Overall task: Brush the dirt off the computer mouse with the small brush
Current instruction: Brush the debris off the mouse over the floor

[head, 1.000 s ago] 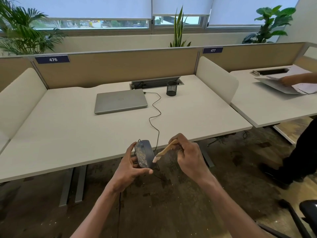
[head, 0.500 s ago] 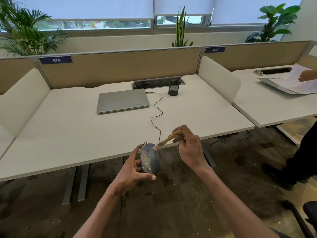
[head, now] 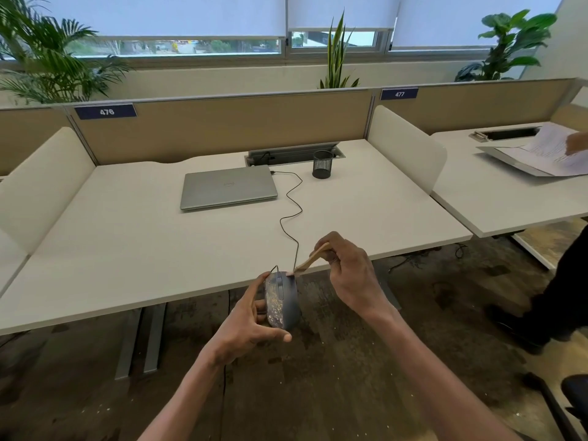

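Brush (head: 311, 260) tip shifted to mouse (head: 284, 300) front; right hand (head: 351, 275) pinching handle.

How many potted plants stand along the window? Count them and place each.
3. A palm at far left, a tall spiky plant in the middle behind the partition, and a broad-leafed plant at right. Their pots are hidden; others could stand beyond the frame.

head cam | worn, faces forward and down | hands close, desk (head: 127, 249) beyond | single view
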`<state>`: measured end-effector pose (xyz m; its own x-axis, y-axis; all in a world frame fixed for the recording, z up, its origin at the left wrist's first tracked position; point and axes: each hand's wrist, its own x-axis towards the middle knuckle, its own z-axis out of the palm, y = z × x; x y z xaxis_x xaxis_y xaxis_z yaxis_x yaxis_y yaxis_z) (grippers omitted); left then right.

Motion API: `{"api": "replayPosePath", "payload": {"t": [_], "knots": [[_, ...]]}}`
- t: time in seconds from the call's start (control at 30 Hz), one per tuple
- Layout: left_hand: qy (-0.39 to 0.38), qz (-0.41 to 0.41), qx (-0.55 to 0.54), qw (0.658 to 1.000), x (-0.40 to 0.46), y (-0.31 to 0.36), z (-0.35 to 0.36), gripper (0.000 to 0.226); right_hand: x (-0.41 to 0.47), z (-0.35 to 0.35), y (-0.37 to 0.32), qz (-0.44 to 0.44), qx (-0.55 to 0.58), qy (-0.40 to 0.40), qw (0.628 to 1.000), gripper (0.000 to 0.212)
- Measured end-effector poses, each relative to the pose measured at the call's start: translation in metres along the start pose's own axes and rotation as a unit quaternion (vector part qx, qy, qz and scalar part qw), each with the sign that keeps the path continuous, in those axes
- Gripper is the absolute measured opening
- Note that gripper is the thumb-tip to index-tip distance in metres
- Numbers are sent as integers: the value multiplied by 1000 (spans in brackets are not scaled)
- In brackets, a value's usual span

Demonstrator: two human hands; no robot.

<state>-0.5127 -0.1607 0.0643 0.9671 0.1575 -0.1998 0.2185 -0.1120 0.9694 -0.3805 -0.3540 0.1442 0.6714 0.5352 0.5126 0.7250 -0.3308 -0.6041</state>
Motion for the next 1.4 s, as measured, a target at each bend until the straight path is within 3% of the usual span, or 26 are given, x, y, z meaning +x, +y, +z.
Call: {"api": "replayPosePath", "payload": {"t": [0.23, 0.5, 0.73, 1.17, 1.4], "knots": [[1, 2, 3, 1000, 2, 1, 2, 143, 3, -3, -11, -15, -18, -22, 999, 17], [42, 11, -13, 999, 3, -5, -5, 134, -22, -11, -16, 5, 3, -57, 998, 30], [88, 27, 7, 996, -1, 4, -5, 126, -45, -14, -8, 27, -7, -98, 995, 30], [47, 10, -2, 999, -5, 2, 1, 140, -35, -15, -12, 20, 11, 25, 999, 29], [57, 17, -2, 998, -6, 3, 2, 139, -36, -19, -8, 26, -1, -34, 999, 30]]}}
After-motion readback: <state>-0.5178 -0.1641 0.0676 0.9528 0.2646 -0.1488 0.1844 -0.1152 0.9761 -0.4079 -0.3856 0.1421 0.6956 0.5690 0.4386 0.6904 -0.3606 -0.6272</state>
